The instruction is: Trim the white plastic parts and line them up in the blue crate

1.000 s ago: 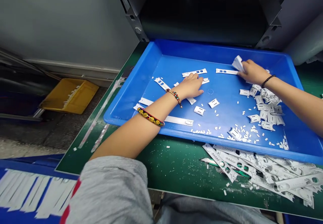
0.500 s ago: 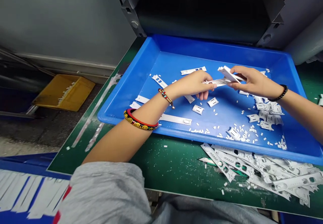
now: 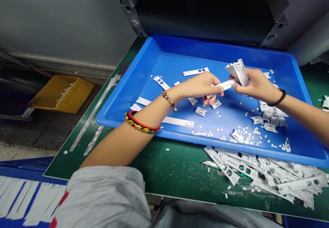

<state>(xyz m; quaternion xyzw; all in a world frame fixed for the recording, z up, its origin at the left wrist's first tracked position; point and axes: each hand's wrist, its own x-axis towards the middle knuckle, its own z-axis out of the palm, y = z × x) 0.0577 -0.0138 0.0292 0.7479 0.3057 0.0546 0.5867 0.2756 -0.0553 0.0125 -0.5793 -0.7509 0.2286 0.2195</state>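
Observation:
Over the blue tray (image 3: 221,46), my left hand (image 3: 203,86) pinches one end of a white plastic strip (image 3: 226,84) with holes along it. The strip's other end meets my right hand (image 3: 257,84), whose fingers are closed on short white plastic pieces (image 3: 239,71) held tilted upward. I cannot tell whether those pieces are joined to the strip. Below my hands, small curved white pieces (image 3: 200,111) lie on the tray floor. Another slotted strip (image 3: 195,71) rests behind my left hand, and a long plain one (image 3: 177,121) lies by the tray's near wall.
A heap of white plastic strips (image 3: 277,176) covers the green table (image 3: 180,173) at front right, with a green-handled tool (image 3: 216,165) partly under it. Curved pieces (image 3: 275,118) pile up at the tray's right. A yellow bin (image 3: 61,94) stands at left. Dark machinery (image 3: 205,12) rises behind.
The pieces in my right hand have turned more upright, showing their broad faces. My left hand has shifted slightly right and down, and the strip now slants.

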